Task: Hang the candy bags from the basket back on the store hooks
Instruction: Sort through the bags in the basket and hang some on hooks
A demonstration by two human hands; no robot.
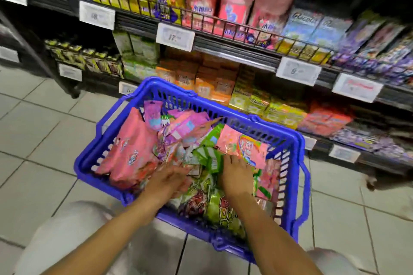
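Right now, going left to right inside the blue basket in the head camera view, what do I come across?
Big pink bag → left hand → green packets → right hand → pink packet with the rainbow print → basket's right wall.

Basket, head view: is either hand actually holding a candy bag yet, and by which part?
Cannot be told. Both the left hand and right hand reach into the candy bags in the blue basket; their fingertips are buried among the bags.
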